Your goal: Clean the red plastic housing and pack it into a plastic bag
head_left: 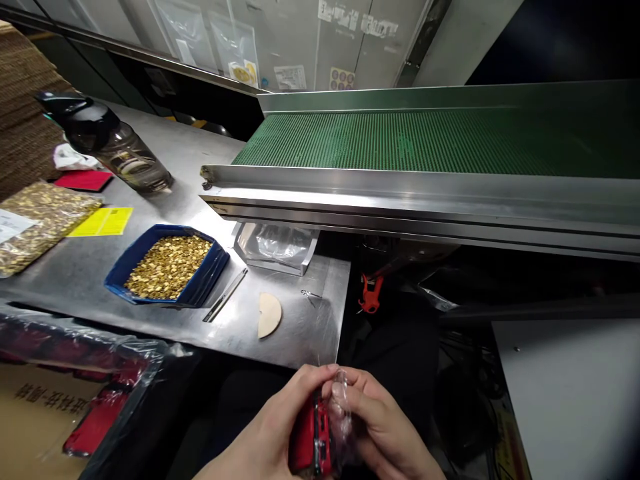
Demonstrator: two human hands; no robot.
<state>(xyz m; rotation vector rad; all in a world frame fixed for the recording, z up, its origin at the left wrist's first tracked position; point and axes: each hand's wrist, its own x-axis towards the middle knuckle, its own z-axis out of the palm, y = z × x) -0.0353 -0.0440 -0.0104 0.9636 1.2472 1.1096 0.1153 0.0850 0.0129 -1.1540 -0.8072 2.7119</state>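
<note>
Low in the view, near my lap, my left hand is wrapped round a flat red piece with a black edge and cut-outs, which looks like a phone case. My right hand pinches crinkled clear plastic film against the right side of the red piece. The fingertips of both hands meet at its top end. Its lower part runs out of the frame, and the fingers cover much of the rest.
On the metal table are a blue bin of gold-coloured bits, tweezers, a beige half-disc, a small tray and a bottle. A green conveyor spans behind. A plastic-lined carton holds similar red pieces.
</note>
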